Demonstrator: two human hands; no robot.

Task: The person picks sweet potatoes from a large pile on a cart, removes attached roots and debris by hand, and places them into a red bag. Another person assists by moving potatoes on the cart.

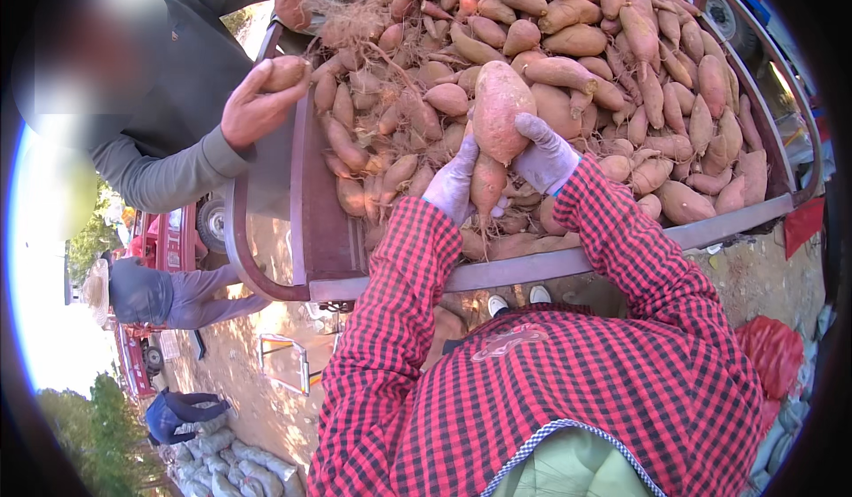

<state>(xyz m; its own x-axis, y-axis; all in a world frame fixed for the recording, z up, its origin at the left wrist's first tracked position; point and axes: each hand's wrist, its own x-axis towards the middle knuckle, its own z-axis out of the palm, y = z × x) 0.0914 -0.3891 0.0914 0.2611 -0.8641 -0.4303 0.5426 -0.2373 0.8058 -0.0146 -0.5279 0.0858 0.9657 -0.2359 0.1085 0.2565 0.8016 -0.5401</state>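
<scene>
A large pinkish sweet potato [504, 111] is held up in front of me over the heap. My right hand [544, 154], in a pale purple-grey glove, grips its right side, with the thumb on the skin. Just below it, a smaller sweet potato [488, 184] with a thin trailing root sits in the grasp of my left hand [456, 181], gloved alike. Whether the two tubers are joined cannot be told. Under both hands lies a heap of sweet potatoes [572, 41], many with stringy roots, in a metal truck bed [526, 269].
Across the left side panel, a co-worker's bare hand [256, 101] holds another sweet potato [285, 73]. Further left, a person in a straw hat [140, 290] stands by a red vehicle [176, 237]. Another person [176, 417] bends over filled sacks [233, 467]. Red netting [771, 357] lies at right.
</scene>
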